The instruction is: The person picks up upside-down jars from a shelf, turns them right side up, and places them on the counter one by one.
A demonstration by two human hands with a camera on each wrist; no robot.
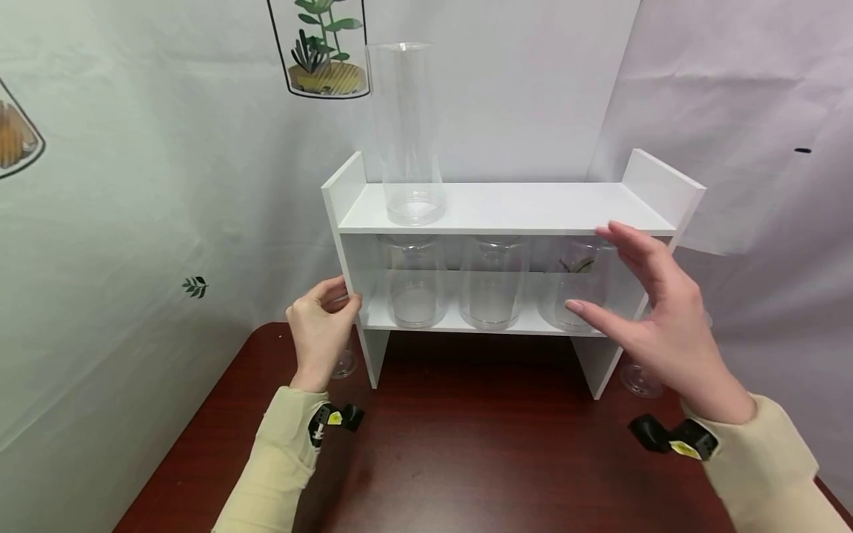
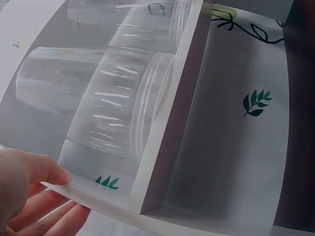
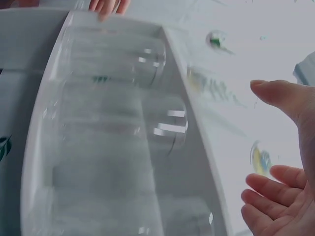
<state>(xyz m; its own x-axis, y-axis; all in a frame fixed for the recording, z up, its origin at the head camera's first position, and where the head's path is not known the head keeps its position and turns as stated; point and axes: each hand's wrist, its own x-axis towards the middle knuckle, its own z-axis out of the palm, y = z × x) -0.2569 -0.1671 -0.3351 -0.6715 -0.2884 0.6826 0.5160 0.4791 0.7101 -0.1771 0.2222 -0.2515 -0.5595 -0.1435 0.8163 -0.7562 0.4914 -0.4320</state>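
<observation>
A white two-tier shelf (image 1: 526, 206) stands on the table. My left hand (image 1: 321, 326) grips the front edge of its left side panel; in the left wrist view the thumb (image 2: 47, 169) lies on the inner face, fingers behind. On the top board, toward the left, stands a tall clear cylinder (image 1: 408, 126). Three more clear cylinders stand in a row on the lower board: left (image 1: 416, 292), middle (image 1: 493, 292) and right (image 1: 563, 303). My right hand (image 1: 666, 326), thumb and fingers spread apart, is in front of the shelf's right end, holding nothing.
Clear round bases rest on the dark red table (image 1: 466, 444) beside the shelf, one at left (image 1: 343, 364) and one at right (image 1: 641, 379). Pale cloth walls (image 1: 166, 185) with printed plants surround the table at the back and sides.
</observation>
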